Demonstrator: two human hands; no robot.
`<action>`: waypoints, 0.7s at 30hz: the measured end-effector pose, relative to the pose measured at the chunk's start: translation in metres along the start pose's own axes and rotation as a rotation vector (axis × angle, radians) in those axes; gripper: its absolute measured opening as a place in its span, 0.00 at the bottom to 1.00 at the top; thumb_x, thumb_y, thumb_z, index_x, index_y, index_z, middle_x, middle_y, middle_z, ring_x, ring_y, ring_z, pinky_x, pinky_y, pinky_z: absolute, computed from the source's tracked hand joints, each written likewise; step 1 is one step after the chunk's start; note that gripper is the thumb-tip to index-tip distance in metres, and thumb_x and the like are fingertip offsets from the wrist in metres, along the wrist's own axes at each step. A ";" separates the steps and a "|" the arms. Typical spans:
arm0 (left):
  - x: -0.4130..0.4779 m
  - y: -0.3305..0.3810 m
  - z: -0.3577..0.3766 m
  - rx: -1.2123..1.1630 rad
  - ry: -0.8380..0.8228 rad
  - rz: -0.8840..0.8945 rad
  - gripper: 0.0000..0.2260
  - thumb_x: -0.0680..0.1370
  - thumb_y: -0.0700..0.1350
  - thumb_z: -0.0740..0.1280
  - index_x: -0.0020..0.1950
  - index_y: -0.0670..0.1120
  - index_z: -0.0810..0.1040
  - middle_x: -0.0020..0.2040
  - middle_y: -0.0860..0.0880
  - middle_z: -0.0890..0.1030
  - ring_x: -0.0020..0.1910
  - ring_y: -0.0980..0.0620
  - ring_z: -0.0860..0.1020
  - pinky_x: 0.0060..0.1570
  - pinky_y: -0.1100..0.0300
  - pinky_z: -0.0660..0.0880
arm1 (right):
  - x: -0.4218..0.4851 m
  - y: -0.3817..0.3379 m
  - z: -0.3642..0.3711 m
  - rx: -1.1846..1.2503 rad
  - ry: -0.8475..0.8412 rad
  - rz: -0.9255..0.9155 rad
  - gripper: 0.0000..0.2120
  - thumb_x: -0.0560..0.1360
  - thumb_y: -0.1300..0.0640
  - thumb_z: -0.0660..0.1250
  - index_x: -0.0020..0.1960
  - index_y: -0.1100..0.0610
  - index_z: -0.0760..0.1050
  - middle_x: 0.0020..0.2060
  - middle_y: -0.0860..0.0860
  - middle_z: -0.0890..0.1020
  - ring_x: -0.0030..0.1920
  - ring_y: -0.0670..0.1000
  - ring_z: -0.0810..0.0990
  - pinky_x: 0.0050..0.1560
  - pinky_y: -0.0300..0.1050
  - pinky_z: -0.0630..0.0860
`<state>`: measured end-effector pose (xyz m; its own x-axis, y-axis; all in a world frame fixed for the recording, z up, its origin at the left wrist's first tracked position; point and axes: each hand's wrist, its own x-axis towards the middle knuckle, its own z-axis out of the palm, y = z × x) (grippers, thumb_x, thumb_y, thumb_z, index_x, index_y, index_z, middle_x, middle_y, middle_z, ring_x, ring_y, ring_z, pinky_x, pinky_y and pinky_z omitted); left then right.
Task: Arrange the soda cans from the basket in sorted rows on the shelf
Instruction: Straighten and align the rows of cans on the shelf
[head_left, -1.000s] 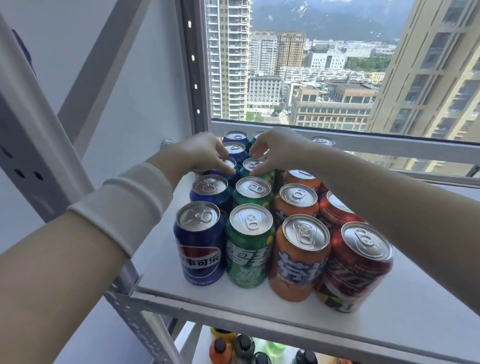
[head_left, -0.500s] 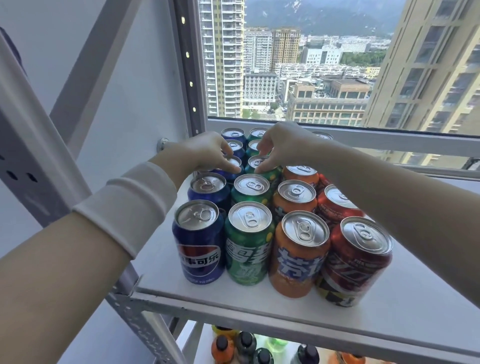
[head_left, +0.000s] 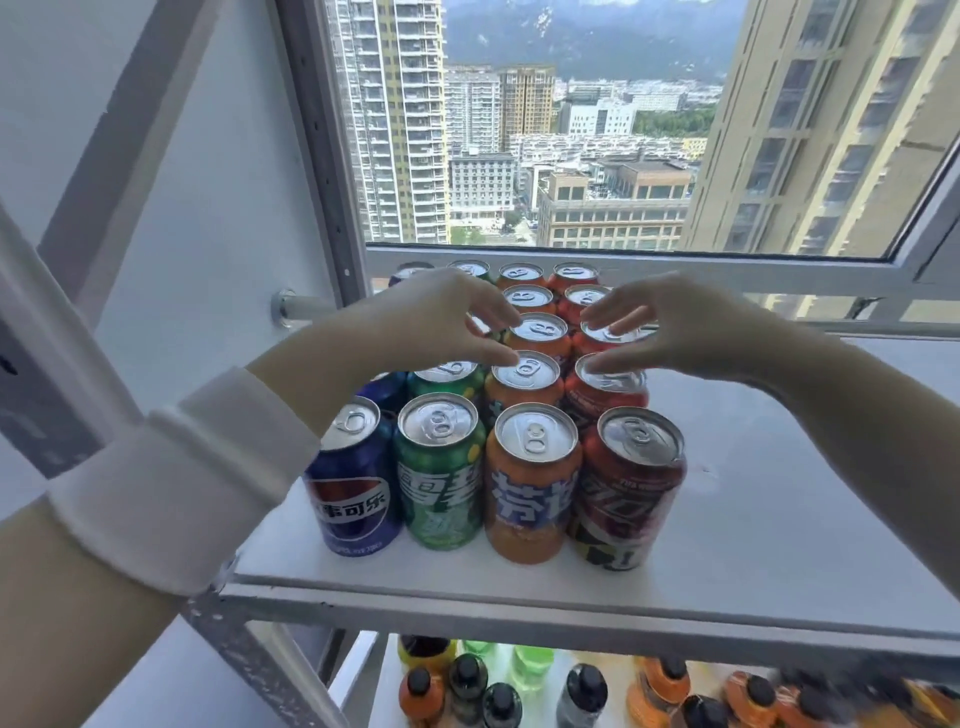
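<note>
Soda cans stand in four rows running front to back on the white shelf (head_left: 753, 525): blue cans (head_left: 353, 483) at the left, then green cans (head_left: 441, 478), orange cans (head_left: 530, 493) and red cans (head_left: 628, 493). My left hand (head_left: 441, 322) hovers over the tops of the green and orange rows, fingers spread, thumb tip touching an orange can's lid. My right hand (head_left: 670, 332) hovers over the red row with fingers apart, thumb on a red can's lid. Neither hand holds a can. No basket is in view.
A window frame (head_left: 649, 265) runs right behind the back cans. Grey shelf uprights (head_left: 67, 322) rise at the left. The lower shelf holds several bottles (head_left: 467, 686) with dark caps. Bare shelf surface lies right of the red row.
Both hands have shifted right, from the blue and green rows to the orange and red rows, and their fingers have spread. The view has moved closer.
</note>
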<state>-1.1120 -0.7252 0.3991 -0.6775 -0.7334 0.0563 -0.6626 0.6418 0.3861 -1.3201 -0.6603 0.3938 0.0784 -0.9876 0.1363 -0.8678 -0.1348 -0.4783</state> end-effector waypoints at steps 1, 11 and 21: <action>0.002 0.007 0.005 0.024 -0.031 0.010 0.20 0.72 0.54 0.70 0.62 0.52 0.76 0.60 0.54 0.78 0.54 0.56 0.78 0.58 0.59 0.73 | -0.004 0.004 0.001 0.001 -0.005 0.009 0.25 0.64 0.50 0.75 0.59 0.54 0.76 0.49 0.44 0.79 0.51 0.47 0.78 0.46 0.35 0.72; 0.019 0.019 0.026 0.163 -0.088 0.014 0.23 0.72 0.51 0.71 0.66 0.49 0.73 0.63 0.51 0.75 0.54 0.56 0.72 0.52 0.64 0.65 | -0.008 0.022 0.014 -0.008 0.084 0.034 0.28 0.61 0.51 0.79 0.59 0.56 0.76 0.52 0.50 0.82 0.47 0.47 0.78 0.44 0.35 0.72; 0.033 0.025 0.033 0.163 -0.105 0.013 0.24 0.73 0.52 0.70 0.67 0.46 0.71 0.64 0.49 0.74 0.61 0.51 0.72 0.59 0.58 0.68 | -0.011 0.031 0.007 0.003 0.123 0.073 0.30 0.60 0.51 0.80 0.59 0.60 0.77 0.52 0.53 0.82 0.49 0.50 0.79 0.53 0.43 0.75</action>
<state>-1.1621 -0.7258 0.3800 -0.7101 -0.7030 -0.0389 -0.6908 0.6850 0.2315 -1.3447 -0.6540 0.3712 -0.0455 -0.9774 0.2065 -0.8675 -0.0639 -0.4934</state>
